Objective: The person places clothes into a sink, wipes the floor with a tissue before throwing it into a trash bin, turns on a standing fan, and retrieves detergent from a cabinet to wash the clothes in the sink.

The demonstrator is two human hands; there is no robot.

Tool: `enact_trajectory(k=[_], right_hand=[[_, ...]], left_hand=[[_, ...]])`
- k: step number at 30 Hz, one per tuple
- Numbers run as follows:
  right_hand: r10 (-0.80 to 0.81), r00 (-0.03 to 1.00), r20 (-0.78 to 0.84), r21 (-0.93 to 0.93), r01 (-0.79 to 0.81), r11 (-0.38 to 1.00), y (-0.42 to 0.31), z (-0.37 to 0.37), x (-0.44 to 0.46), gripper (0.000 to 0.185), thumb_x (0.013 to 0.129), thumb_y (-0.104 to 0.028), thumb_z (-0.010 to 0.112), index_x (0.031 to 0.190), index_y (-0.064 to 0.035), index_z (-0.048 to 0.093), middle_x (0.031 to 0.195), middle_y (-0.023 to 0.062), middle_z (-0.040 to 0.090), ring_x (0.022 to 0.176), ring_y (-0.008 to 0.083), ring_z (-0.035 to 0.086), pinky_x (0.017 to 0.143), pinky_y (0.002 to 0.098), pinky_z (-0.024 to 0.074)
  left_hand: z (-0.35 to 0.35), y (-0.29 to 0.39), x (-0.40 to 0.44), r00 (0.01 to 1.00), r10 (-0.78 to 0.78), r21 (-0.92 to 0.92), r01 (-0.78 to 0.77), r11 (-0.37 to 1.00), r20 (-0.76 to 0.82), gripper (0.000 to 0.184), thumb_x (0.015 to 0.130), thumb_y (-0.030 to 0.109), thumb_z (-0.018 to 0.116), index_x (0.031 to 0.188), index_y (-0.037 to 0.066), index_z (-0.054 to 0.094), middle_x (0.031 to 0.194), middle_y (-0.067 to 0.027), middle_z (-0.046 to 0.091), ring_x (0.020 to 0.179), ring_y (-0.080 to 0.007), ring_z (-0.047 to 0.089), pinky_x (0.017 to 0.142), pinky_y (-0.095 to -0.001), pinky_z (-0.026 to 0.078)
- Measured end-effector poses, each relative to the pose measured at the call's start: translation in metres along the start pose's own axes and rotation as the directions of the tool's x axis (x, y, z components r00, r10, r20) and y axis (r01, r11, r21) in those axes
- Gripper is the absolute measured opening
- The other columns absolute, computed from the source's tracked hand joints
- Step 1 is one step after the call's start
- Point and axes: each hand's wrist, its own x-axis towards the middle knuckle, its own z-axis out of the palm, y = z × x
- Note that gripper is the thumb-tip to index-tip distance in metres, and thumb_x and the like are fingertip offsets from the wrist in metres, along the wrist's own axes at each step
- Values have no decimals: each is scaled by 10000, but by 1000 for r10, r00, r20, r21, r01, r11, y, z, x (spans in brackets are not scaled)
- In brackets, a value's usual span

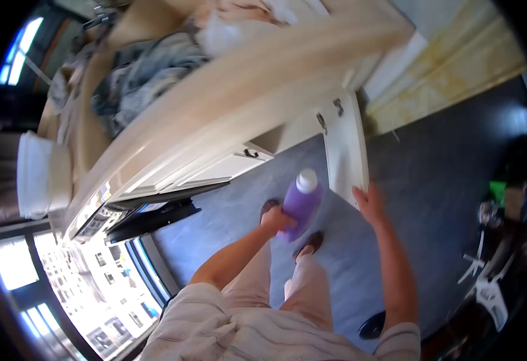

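Note:
A purple bottle (302, 201) with a white cap is in my left hand (277, 221), whose fingers wrap round its lower part. The bottle is held up over the dark floor. My right hand (368, 201) is at the outer edge of an open white cabinet door (346, 147), with the thumb and fingers at the edge. Two metal hinges show near the top of the door. The cabinet's inside is mostly hidden under the countertop.
Above the cabinets runs a beige countertop (263, 78) with a sink full of grey-blue cloth (149, 75). A white bucket (43, 174) stands at the left. An open dark appliance door (155, 219) juts out below. A white chair (491, 298) is at the lower right.

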Motion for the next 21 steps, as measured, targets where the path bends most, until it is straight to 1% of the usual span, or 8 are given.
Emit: enact_trajectory(k=[2,5,9,11,13,15,18,21], right_hand=[[128,984,125,28,-132,991,-14,-15,-7,538,820,-293,589,1186,64,422,1080,240,546,1005,348,542,832,381,431],[73,954,291,-138,-33,990,-34,-40,-35,583,766,-277,652,1195,46,426,1107,223,543,1015,346,540,841,366,435],[125,849,513,-268,20,963,-25,-28,-23,644,699,-232,698,1224,17,419,1164,213,521,1067,336,518,892,352,415],[115,826,552,-429,164,888,-44,-3,-22,671,681,-209,701,1244,6,406,1190,212,508,1094,331,503,915,351,403],[204,749,630,-481,171,860,-70,36,-8,709,673,-202,698,1269,7,375,1216,216,488,1129,329,477,938,354,386],[173,775,608,-423,132,897,-84,87,4,701,675,-205,683,1273,-5,378,1223,225,478,1143,328,468,937,354,390],[33,898,438,-69,-3,998,-102,158,33,607,711,-189,670,1241,-25,423,1110,188,547,1037,285,530,871,354,419],[203,843,498,-127,-161,979,-147,181,66,498,737,-160,639,1185,-33,460,1005,118,562,914,237,543,803,351,437]], left_hand=[[-11,-4,-39,1000,-22,147,20,989,11,454,533,73,755,967,42,626,714,-80,611,512,-162,571,471,-316,484],[-44,5,-134,998,-63,248,60,967,4,464,510,119,772,948,51,634,752,-92,626,585,-196,597,543,-309,490],[-79,-24,-204,974,163,553,-51,832,-156,447,505,198,762,900,38,628,801,-133,636,784,-284,608,714,-375,481],[-101,-28,-229,954,93,474,56,879,-285,445,502,217,757,889,41,627,820,-146,634,810,-305,599,728,-383,474],[-121,-35,-247,929,29,392,127,911,-369,443,498,222,754,882,40,627,833,-155,634,822,-314,595,734,-386,469],[-145,-40,-260,906,-11,329,165,930,-423,442,493,213,753,877,36,627,841,-159,634,819,-311,596,731,-385,468],[-171,-56,-281,891,12,291,135,947,-453,451,491,221,754,870,15,623,837,-170,634,805,-314,601,716,-382,474],[-195,-51,-309,872,-23,273,178,945,-490,471,488,238,757,873,4,620,829,-178,632,787,-317,604,709,-383,479]])
